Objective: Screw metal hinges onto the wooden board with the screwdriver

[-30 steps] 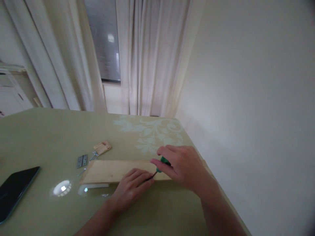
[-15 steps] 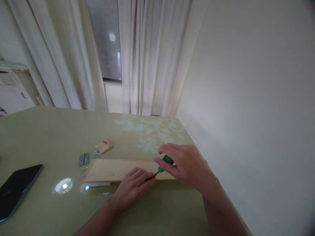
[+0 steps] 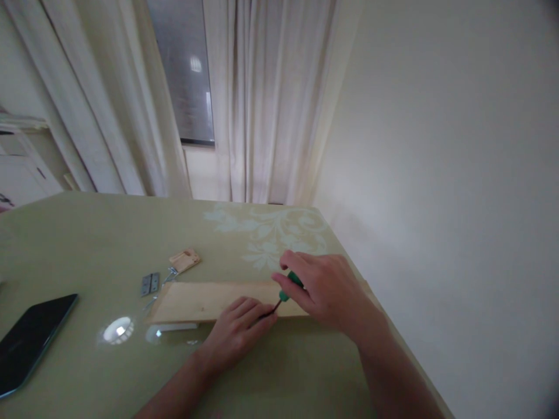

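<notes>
A pale wooden board (image 3: 187,301) lies flat near the table's right side. My right hand (image 3: 332,291) is closed around the green handle of a screwdriver (image 3: 283,295), which slants down and left toward the board's near edge. Beside its tip, my left hand (image 3: 240,329) presses on the board with its fingers together. Something small and dark shows at those fingertips, too covered to make out. A grey metal hinge (image 3: 150,284) lies off the board's left end. Several screws (image 3: 169,276) are close to it, by a small wooden piece (image 3: 184,260).
A black tablet or phone (image 3: 35,340) rests at the left on the green table (image 3: 109,233). A white strip (image 3: 179,327) shows under the board's near edge. The wall (image 3: 458,203) runs along the right, and curtains (image 3: 271,105) hang behind.
The view has shifted slightly. My right hand has turned a little on the screwdriver handle, its fingers slightly higher; the left hand keeps its place on the board.
</notes>
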`<state>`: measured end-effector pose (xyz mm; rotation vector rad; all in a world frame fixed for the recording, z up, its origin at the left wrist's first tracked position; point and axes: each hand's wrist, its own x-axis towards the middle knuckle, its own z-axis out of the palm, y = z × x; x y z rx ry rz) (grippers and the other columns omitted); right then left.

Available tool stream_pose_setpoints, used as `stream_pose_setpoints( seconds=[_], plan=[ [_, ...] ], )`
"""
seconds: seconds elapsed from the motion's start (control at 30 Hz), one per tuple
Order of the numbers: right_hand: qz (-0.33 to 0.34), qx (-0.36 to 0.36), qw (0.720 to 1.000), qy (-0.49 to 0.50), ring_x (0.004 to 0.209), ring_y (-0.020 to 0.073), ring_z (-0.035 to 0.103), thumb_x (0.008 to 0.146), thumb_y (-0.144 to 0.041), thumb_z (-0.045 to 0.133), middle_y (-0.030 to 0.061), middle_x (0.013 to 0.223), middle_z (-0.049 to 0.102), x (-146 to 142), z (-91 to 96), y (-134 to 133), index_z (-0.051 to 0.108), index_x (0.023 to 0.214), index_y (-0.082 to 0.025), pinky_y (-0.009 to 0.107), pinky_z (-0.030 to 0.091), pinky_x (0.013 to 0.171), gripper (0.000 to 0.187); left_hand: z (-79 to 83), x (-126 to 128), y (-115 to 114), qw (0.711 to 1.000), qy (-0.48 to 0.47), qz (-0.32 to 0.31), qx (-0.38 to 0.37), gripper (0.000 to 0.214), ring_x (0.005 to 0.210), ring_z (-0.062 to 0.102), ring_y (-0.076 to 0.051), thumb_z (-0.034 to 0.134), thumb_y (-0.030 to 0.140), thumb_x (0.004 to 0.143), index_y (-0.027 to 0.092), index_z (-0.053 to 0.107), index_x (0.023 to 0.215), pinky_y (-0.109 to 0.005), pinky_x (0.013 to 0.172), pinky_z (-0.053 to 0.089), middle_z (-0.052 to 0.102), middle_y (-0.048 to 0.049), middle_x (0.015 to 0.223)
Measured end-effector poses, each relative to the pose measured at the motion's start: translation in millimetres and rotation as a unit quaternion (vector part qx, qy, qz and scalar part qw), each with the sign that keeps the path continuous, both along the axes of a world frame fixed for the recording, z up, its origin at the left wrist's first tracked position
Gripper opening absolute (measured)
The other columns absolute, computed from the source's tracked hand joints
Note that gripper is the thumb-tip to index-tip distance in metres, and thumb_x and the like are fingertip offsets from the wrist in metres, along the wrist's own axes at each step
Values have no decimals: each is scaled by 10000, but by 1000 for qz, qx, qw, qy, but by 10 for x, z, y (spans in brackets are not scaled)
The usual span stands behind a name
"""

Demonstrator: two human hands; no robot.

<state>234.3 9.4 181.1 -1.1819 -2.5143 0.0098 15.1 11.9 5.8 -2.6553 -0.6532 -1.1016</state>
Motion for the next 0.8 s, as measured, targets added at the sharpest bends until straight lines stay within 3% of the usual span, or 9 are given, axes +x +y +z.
stream_pose_setpoints(
  seconds=[0.1, 0.2, 0.27, 0.37, 0.43, 0.6, 0.67, 0.73, 0.8],
  plan=[
    [-41, 15, 999, -19, 713, 189, 624, 1054, -606, 480, 29, 823, 708, -34, -6, 33, 621, 929, -213, 317, 320, 627, 436, -8, 5, 0, 1000, -2, 3, 4, 216, 936, 658, -200, 525, 176, 1072, 148, 718, 1165, -341, 807, 524, 757, -102, 1141],
    [21, -44, 999, 18, 874, 201, 652, 986, -413, 609, 47, 1060, 719, 23, 61, -55, 601, 1172, -225, 317, 418, 737, 265, -15, 4, 0, 1000, 3, 4, -5, 209, 918, 657, -201, 531, 185, 1070, 144, 720, 1149, -345, 807, 530, 757, -99, 1102],
    [68, -74, 994, 43, 982, 199, 650, 930, -238, 591, 63, 1198, 692, 78, 102, -119, 533, 1312, -235, 322, 453, 833, 386, -18, -1, 1, 1000, 11, 3, -15, 208, 915, 658, -200, 530, 182, 1070, 140, 718, 1149, -347, 809, 535, 755, -102, 1108],
    [106, -96, 989, 45, 981, 181, 656, 981, -222, 559, 45, 1164, 711, 102, 109, -133, 541, 1280, -249, 304, 449, 840, 301, -22, -9, 6, 1000, 13, -2, -13, 213, 932, 663, -202, 528, 172, 1070, 144, 714, 1169, -347, 814, 535, 755, -106, 1148],
    [71, -73, 995, 17, 860, 174, 664, 1057, -359, 540, 27, 996, 740, 65, 81, -92, 605, 1142, -240, 290, 411, 736, 160, -23, -10, 9, 1000, 9, -1, -4, 214, 936, 664, -205, 531, 174, 1071, 144, 711, 1182, -348, 810, 531, 758, -106, 1154],
    [-123, 7, 990, -63, 630, 202, 624, 1036, -704, 430, 49, 687, 691, -17, 41, -40, 643, 868, -203, 319, 250, 588, 569, -24, -2, 8, 1000, 8, 1, -8, 222, 934, 662, -202, 534, 177, 1072, 137, 705, 1207, -348, 810, 530, 760, -99, 1147],
    [-87, -25, 995, -34, 753, 226, 677, 1012, -651, 534, 60, 840, 747, 20, 71, -83, 665, 978, -205, 317, 332, 635, 466, -24, 1, 5, 1000, 5, 0, -10, 226, 934, 663, -203, 522, 180, 1076, 138, 708, 1197, -349, 810, 532, 762, -100, 1127],
    [-19, -58, 998, 11, 937, 233, 698, 991, -435, 618, 70, 1092, 759, 80, 110, -134, 635, 1194, -210, 324, 420, 753, 303, -20, 2, 3, 1000, 4, -2, -10, 228, 935, 665, -205, 508, 180, 1081, 140, 712, 1174, -346, 805, 532, 763, -104, 1116],
    [51, -85, 994, 37, 1047, 212, 682, 972, -259, 601, 63, 1234, 726, 123, 133, -159, 568, 1325, -227, 319, 444, 851, 356, -13, 2, 1, 1000, 4, -2, -11, 230, 934, 669, -203, 499, 180, 1084, 144, 714, 1159, -343, 805, 534, 765, -107, 1120]
  ],
)
